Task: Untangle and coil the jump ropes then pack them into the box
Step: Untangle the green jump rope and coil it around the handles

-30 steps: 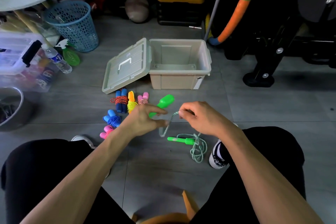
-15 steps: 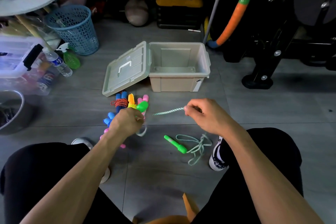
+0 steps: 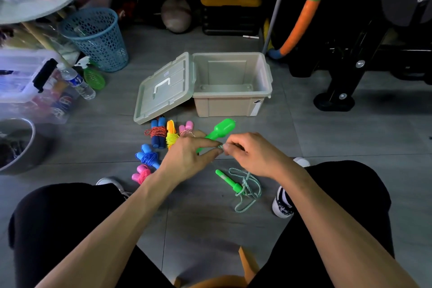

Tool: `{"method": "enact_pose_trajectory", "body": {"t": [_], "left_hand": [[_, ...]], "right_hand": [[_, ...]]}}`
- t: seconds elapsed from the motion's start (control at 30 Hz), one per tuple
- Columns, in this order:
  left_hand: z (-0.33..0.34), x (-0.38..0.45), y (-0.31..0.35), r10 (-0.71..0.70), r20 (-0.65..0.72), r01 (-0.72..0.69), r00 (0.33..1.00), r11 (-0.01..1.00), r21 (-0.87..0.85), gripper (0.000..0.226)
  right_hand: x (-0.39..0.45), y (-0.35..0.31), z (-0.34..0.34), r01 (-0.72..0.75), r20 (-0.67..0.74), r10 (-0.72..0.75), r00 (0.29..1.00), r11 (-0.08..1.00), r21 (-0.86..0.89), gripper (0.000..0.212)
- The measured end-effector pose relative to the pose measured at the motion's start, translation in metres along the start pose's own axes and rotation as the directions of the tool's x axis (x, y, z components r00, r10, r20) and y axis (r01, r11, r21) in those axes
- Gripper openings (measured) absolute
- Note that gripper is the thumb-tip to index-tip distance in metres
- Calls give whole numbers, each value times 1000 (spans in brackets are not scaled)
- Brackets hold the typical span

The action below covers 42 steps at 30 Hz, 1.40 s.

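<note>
Jump ropes, five coiled (image 3: 159,134), lay bundled near the empty box (image 3: 233,100). My left hand (image 3: 187,159) gripped one green handle (image 3: 219,132); my right hand (image 3: 254,155) pinched its cord (image 3: 247,184), mostly loose on the floor. Nothing was packed.

box (image 3: 233,105) mouth open, unobstructed | lid (image 3: 163,87) leaning at its left | coiled ropes (image 3: 161,134) crowd floor before it

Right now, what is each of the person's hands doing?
Left hand: grips the green handle and pinches the rope.
Right hand: pinches the green-white rope at its fingertips.
</note>
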<state>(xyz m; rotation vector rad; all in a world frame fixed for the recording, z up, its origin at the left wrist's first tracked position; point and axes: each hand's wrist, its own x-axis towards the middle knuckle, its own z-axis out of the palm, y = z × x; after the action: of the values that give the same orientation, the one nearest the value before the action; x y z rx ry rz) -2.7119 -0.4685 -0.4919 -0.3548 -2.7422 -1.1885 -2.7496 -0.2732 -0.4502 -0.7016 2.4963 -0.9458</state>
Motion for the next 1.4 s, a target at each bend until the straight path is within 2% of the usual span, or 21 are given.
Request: {"method": "enact_pose_trajectory", "body": {"t": [0.03, 0.1, 0.17, 0.27, 0.33, 0.37, 0.43, 0.53, 0.6, 0.7, 0.77, 0.83, 0.87, 0.93, 1.0, 1.07, 1.13, 1.2, 1.23, 1.3, 1.4], "left_hand": [[0, -2, 1, 9, 3, -10, 1000, 999, 40, 26], [0, -4, 0, -52, 1, 50, 999, 962, 269, 22], [-4, -6, -9, -264, 18, 217, 964, 827, 519, 21], [-8, -8, -27, -650, 64, 455, 757, 596, 662, 25], [-7, -10, -34, -718, 123, 515, 685, 597, 616, 30], [-6, -10, -32, -701, 166, 517, 694, 645, 563, 31], [-3, -8, -25, -577, 218, 466, 787, 787, 404, 36], [-1, -5, -7, -241, 168, 218, 956, 965, 145, 38], [2, -6, 2, -73, 122, 55, 990, 987, 150, 36], [5, -9, 8, 10, 37, -21, 999, 953, 303, 38], [5, -8, 2, 9, -29, 5, 1000, 903, 430, 39], [4, -6, -12, -168, -22, 152, 986, 823, 547, 32], [2, -7, -21, -328, -4, 266, 945, 760, 593, 28], [-1, -10, -36, -604, 36, 435, 796, 612, 660, 25], [1, -13, -42, -684, 105, 487, 722, 610, 625, 25], [4, -11, -38, -619, 188, 465, 762, 726, 506, 28], [7, -9, -24, -426, 226, 346, 876, 882, 320, 41], [9, -7, -5, -220, 181, 182, 959, 962, 205, 42], [11, -6, 3, -150, 141, 118, 978, 970, 213, 39], [12, -5, 9, -107, 55, 85, 993, 948, 307, 28], [3, -3, -1, -233, -46, 227, 971, 853, 469, 19]], "right_hand": [[0, 0, 0, -6, 5, 6, 1000, 1000, -2, 29], [-2, 0, -2, -16, 12, 16, 1000, 1000, -16, 28], [-3, 0, -6, -22, -2, 21, 1000, 999, -27, 28], [-5, 0, -13, -23, -43, 23, 999, 1000, 3, 25], [-7, 1, -16, -22, -67, 25, 997, 999, 35, 23], [-7, 2, -17, -26, -72, 29, 997, 998, 50, 22], [-7, 4, -16, -26, -59, 29, 998, 998, 50, 23], [-4, 3, -8, -6, -8, 6, 1000, 1000, 3, 25], [-1, 1, -3, 6, 8, -6, 1000, 1000, -6, 26], [0, -1, 1, 2, 21, -2, 1000, 1000, -4, 25], [-1, -2, -1, -6, 30, 6, 1000, 1000, -2, 22], [-2, -1, -6, -20, 16, 20, 1000, 1000, -10, 20], [-3, 0, -8, -29, 10, 29, 1000, 999, -17, 20], [-6, 2, -12, -38, 10, 38, 999, 999, -26, 20], [-7, 5, -13, -47, -1, 47, 999, 999, -22, 20], [-6, 8, -13, -52, -33, 51, 998, 999, -10, 20], [-3, 8, -13, -47, -38, 47, 998, 999, -6, 19], [-1, 7, -8, -27, -14, 27, 1000, 999, -19, 18], [-1, 5, -5, -14, -1, 14, 1000, 1000, -21, 17], [0, 3, -1, -11, 19, 11, 1000, 1000, -18, 18], [-1, 4, -5, -37, 22, 38, 999, 999, -30, 19]]}}
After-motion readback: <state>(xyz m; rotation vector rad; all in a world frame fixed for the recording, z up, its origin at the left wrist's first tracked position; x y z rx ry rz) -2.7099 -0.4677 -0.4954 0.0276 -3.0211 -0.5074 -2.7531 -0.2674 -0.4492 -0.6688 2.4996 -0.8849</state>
